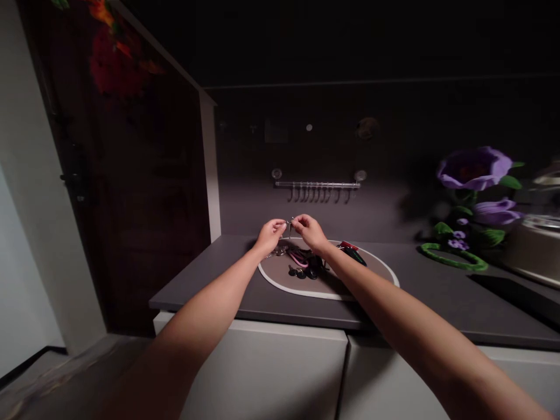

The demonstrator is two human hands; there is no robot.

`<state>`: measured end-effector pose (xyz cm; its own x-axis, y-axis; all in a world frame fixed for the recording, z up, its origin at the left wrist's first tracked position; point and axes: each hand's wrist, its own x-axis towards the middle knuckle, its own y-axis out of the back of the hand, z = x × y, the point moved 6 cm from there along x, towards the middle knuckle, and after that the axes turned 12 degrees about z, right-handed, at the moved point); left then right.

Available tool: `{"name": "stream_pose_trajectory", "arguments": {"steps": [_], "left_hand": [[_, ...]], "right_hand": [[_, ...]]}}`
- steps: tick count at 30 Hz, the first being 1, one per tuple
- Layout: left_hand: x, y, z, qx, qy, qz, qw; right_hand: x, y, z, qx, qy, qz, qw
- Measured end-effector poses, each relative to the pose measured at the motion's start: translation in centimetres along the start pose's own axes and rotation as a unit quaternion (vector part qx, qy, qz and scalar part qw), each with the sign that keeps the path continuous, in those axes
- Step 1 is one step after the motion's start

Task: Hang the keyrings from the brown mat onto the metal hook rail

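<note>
My left hand (272, 231) and my right hand (308, 228) are raised close together over the far side of an oval brown mat with a white rim (315, 293). Both pinch a small shiny metal piece (289, 228) that looks like a key on a ring; its details are too small to tell. Beneath them on the mat lie several silver keys (280, 251), a pink strap (299, 259) and several dark-headed keys (300, 273). A red and dark green item (353, 253) rests to the right, partly behind my right forearm.
A clear rail with several hooks (319, 185) is fixed to the back wall. On the grey counter (201, 280), to the right, stand purple felt flowers (475, 169) with a green ring base (455, 259) and a pale rounded container (538, 248). At the left is a dark door (144, 204).
</note>
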<state>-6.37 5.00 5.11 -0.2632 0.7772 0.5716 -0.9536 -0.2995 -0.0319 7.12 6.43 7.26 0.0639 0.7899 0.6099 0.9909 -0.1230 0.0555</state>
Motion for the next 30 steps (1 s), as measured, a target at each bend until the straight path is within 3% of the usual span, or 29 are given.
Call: {"name": "stream_pose_trajectory", "arguments": {"steps": [6,9,23,30], "left_hand": [[0.0,0.1,0.4,0.187,-0.134,-0.008,0.973],[-0.1,0.0,0.4,0.247,-0.167,-0.017,0.954],[0.1,0.3,0.7,0.320,-0.182,-0.016,0.929],[0.3,0.3,0.3,0.321,-0.182,-0.013,0.929]], "right_hand": [[3.0,-0.8,-1.1,0.097,-0.105,0.054,0.988],[4.4,-1.2,-1.4,0.133,-0.130,0.079,0.979],[7.1,-2.6,-0.4,0.186,-0.209,0.185,0.942],[7.1,-2.7,0.3,0.187,-0.225,0.190,0.937]]}}
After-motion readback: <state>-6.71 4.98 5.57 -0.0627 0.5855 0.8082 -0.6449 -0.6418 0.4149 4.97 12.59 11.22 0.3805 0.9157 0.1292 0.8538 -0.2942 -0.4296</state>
